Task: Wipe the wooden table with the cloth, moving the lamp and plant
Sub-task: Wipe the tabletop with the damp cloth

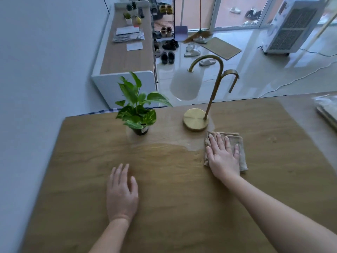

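The wooden table (164,189) fills the lower part of the view. A folded beige cloth (238,143) lies on it just in front of the brass lamp's round base (195,122). My right hand (222,155) presses flat on the cloth, fingers spread. My left hand (122,192) rests palm down on the bare wood, holding nothing. A small potted plant (136,108) with green leaves stands in a dark pot near the far edge, left of the lamp. The lamp's white shade (186,84) hangs beyond the table edge. A paler wiped patch lies between plant and cloth.
A flat packet (326,110) lies at the table's right edge. A pale wall runs along the left. Beyond the far edge stand a low cabinet (124,57), a shoe rack, shoes on the tiled floor, and a white air cooler (290,26).
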Motion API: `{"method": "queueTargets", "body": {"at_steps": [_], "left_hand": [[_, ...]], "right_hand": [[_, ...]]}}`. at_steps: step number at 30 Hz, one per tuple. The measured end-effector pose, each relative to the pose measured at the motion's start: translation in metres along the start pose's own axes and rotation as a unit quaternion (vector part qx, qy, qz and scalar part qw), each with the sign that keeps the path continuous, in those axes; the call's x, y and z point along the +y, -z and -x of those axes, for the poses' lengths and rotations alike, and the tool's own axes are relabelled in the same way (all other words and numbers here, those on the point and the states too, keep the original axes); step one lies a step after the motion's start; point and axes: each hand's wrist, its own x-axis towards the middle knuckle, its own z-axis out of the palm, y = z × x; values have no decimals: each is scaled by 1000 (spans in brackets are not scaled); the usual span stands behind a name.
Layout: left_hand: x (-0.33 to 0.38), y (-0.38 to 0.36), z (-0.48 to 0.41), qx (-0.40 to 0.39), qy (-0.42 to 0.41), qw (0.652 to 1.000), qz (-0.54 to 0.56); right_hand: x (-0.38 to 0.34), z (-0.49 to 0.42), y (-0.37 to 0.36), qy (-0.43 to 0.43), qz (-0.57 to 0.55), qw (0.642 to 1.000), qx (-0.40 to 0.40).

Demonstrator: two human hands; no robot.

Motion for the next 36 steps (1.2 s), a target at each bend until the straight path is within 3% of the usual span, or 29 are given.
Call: {"method": "queueTargets", "body": {"at_steps": [4, 12, 26, 36], "left_hand": [[-67, 20, 0, 21, 35, 997, -63], [-70, 17, 0, 11, 42, 996, -83], [-75, 12, -4, 31, 22, 995, -92], [-78, 12, -6, 19, 27, 995, -91]], "right_hand": [[-43, 29, -19, 31, 1, 1000, 3], [-126, 48, -49, 99, 1, 995, 8], [-194, -56, -53, 122, -30, 991, 39], [-219, -129, -31, 151, -6, 988, 11]]}}
